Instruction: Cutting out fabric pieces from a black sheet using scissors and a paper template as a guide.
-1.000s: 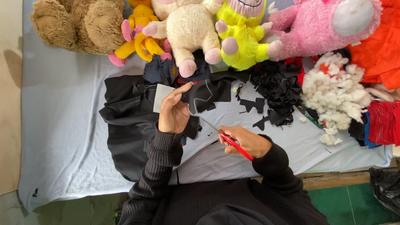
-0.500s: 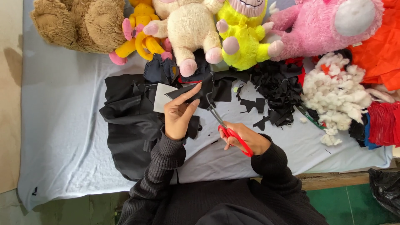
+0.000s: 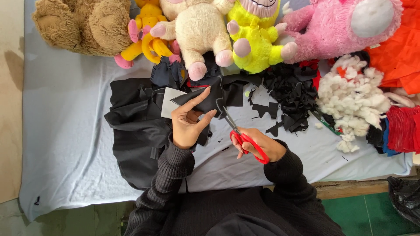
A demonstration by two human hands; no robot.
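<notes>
Right hand: the right hand [image 3: 262,146] sits nearest the person, closed around the red handles of the scissors [image 3: 238,131], whose blades point up and away into the black fabric piece [image 3: 218,94].
Left hand: the left hand [image 3: 188,124] pinches that same black fabric piece between thumb and outstretched forefinger, holding it lifted just beside the blades.
Under the hands: a large black cloth [image 3: 133,126] lies spread on the desk [image 3: 61,131], which is covered by a pale blue sheet; a grey card [image 3: 168,101] rests on the cloth, partly behind the left hand.
Right of the scissors: small black offcuts [image 3: 267,111] lie scattered near the blades, and a heap of black scraps [image 3: 291,89] crowds the way further right.
Far right: white stuffing [image 3: 354,98] is piled beside red cloth [image 3: 402,129] and orange cloth [image 3: 398,57].
Far edge: a brown plush toy [image 3: 83,26], a yellow plush toy [image 3: 148,39], a cream plush toy [image 3: 201,30], a lime plush toy [image 3: 256,39] and a pink plush toy [image 3: 341,24] line the back, touching one another.
Open room: bare sheet shows at the left of the desk and along the near edge right of the person.
</notes>
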